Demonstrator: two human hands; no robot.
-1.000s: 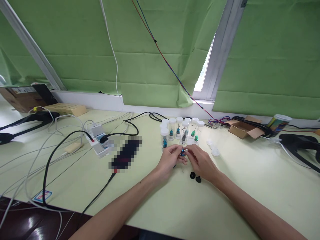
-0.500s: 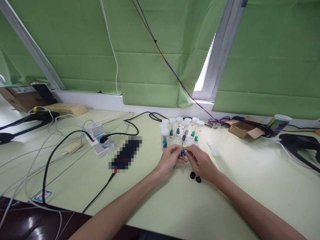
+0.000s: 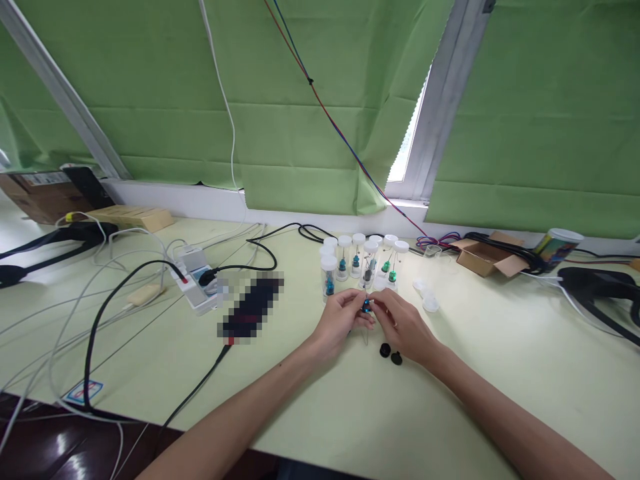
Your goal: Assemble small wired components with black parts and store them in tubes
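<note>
My left hand [image 3: 342, 320] and my right hand [image 3: 406, 325] meet over the table, both with fingers pinched. Between their fingertips is a small shiny blue part [image 3: 367, 306] with a thin stem rising from it. Several clear tubes with white caps [image 3: 329, 273] stand upright just beyond my hands. Inside them are blue or green parts with thin stems, like the one I hold. Two small black round pieces [image 3: 385, 350] lie below my right hand. A thin wire-like piece [image 3: 367, 337] shows under my fingers; what it joins is hidden.
Clear plastic caps or cups [image 3: 427, 300] lie right of the tubes. A dark pixelated device [image 3: 254, 308] and a white power strip [image 3: 193, 290] with cables are on the left. An open cardboard box [image 3: 480, 259] and a printed can [image 3: 557, 248] stand at the back right.
Almost nothing differs. Both hands keep their place around the blue part, which seems to have turned very slightly; the view has shifted a tiny bit.
</note>
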